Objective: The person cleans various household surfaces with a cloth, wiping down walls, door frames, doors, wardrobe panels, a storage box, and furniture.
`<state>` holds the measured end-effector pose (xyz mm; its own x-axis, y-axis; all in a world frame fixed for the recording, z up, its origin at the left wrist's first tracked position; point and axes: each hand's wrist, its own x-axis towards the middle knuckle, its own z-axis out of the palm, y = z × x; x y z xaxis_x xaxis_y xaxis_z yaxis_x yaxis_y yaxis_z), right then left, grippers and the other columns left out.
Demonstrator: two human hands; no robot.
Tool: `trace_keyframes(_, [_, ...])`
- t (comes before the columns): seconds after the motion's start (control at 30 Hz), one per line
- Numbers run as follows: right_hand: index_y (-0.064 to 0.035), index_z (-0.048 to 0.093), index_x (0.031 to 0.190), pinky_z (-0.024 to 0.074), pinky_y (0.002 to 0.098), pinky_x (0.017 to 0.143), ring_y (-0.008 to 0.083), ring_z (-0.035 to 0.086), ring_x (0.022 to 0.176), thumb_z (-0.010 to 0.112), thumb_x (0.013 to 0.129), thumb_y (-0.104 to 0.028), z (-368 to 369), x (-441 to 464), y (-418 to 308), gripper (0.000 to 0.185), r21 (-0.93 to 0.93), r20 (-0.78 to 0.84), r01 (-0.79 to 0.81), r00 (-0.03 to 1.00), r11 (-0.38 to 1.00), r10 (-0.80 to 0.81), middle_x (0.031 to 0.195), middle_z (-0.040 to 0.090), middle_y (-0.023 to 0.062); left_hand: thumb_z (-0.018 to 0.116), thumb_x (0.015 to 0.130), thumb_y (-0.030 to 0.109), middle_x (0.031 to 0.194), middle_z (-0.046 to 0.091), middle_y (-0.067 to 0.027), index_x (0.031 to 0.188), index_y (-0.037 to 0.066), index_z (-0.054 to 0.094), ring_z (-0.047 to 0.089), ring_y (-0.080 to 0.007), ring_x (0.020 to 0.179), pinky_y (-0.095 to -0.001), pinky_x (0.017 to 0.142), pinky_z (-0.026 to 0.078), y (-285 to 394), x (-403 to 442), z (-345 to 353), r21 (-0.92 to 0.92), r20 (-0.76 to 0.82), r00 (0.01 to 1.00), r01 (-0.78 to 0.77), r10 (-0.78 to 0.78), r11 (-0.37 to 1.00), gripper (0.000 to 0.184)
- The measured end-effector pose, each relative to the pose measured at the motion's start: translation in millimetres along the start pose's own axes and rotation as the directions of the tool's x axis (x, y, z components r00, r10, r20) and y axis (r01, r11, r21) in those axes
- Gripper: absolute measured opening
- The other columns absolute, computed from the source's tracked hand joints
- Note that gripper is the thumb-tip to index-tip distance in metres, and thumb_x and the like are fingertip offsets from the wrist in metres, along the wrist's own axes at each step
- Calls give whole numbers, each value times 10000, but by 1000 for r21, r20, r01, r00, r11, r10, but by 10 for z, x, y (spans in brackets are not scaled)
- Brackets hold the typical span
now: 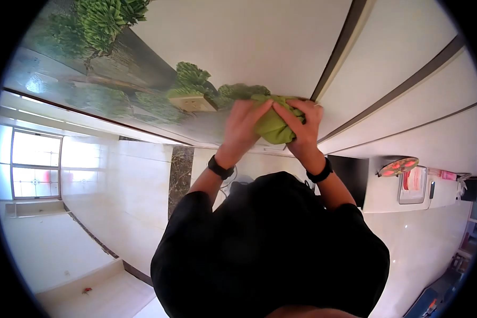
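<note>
A bunched green cloth (274, 127) is between my two hands, close against a glossy wall panel (249, 42) printed with green trees. My left hand (242, 127) is closed on the cloth's left side, slightly blurred. On the right side, my right hand (305, 124) grips the same cloth with bent fingers. Both thumbs lie along the cloth and nearly meet at its top. Just left of my left hand is a wall socket (193, 104). A dark vertical trim strip (338, 50) runs down the wall beside my right hand.
To the right stands a white cabinet (384, 196) with a black panel; a tray (412, 185) and a round colourful item (398, 167) are on it. A window (36, 164) is at far left. Dark stone banding (180, 172) crosses the pale floor.
</note>
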<state>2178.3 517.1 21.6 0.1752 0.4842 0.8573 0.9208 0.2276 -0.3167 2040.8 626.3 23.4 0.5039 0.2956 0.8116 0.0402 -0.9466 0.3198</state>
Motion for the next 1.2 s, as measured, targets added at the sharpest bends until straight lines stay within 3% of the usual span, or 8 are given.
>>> trace_keyframes(0.13, [-186, 710, 1129, 398, 399, 882, 290, 503, 1047, 753, 646, -22, -368, 115, 82, 513, -78, -77, -49, 996, 996, 43, 1162, 548, 68, 724, 631, 37, 933, 574, -30, 1189, 187, 666, 582, -256, 871, -335, 679, 519, 301, 353, 181, -115, 0, 1000, -11, 11, 993, 581])
trace_keyframes(0.23, [-186, 682, 1154, 398, 412, 901, 302, 484, 1069, 762, 703, -27, -442, -161, 378, 485, -75, -193, -62, 980, 995, 47, 1188, 524, 77, 711, 658, 95, 923, 558, 0, 1172, 233, 671, 582, -220, 857, -309, 673, 519, 385, 399, 462, 6, 37, 988, -152, 152, 988, 534])
trace_keyframes(0.53, [-143, 585, 1234, 416, 406, 932, 292, 468, 1088, 776, 763, -48, -308, -782, 775, 517, -106, -69, -21, 998, 994, 13, 1197, 447, 99, 682, 684, 133, 943, 546, 34, 1158, 283, 666, 589, -167, 860, -269, 659, 518, 281, 79, 636, 34, 139, 979, -156, 150, 987, 498])
trace_keyframes(0.67, [-203, 643, 1211, 379, 387, 924, 280, 454, 1060, 754, 760, -30, -60, -1102, 732, 496, -66, 9, -107, 994, 992, 108, 1171, 501, 53, 674, 699, 120, 982, 552, 31, 1165, 273, 660, 582, -188, 944, -291, 676, 534, 125, -342, 688, 87, 274, 961, 4, -28, 996, 491])
trace_keyframes(0.83, [-159, 637, 1207, 462, 414, 825, 318, 501, 967, 721, 697, -2, 186, -1386, 749, 540, -125, 186, -48, 980, 991, 70, 1088, 514, 95, 650, 715, 46, 1017, 562, 4, 1174, 235, 646, 563, -225, 989, -341, 705, 555, 30, -737, 625, 193, 355, 922, 91, -156, 977, 497])
trace_keyframes(1.07, [-117, 592, 1226, 484, 416, 831, 337, 525, 1008, 713, 661, 41, 269, -1388, 528, 599, -134, 353, -84, 927, 987, 127, 1082, 527, 111, 577, 738, -87, 1135, 589, -54, 1206, 170, 604, 560, -304, 1078, -387, 852, 515, 96, -1141, 735, 109, 260, 857, 431, -444, 896, 535])
trace_keyframes(1.1, [-121, 582, 1238, 486, 419, 855, 341, 527, 1044, 717, 644, 43, 242, -1346, 528, 631, -116, 346, -77, 931, 990, 113, 1084, 532, 113, 606, 716, -59, 1041, 601, -36, 1143, 155, 625, 569, -289, 1002, -396, 736, 550, 76, -1095, 737, 79, 165, 929, 323, -332, 943, 478])
trace_keyframes(1.2, [-125, 581, 1237, 484, 421, 866, 341, 528, 1043, 728, 629, 35, -1, -1029, 438, 646, -215, 194, -68, 975, 974, 111, 1097, 538, 113, 601, 723, -52, 1010, 612, -27, 1129, 169, 636, 575, -284, 987, -394, 735, 546, 324, -617, 521, 83, 170, 957, 223, -235, 971, 463])
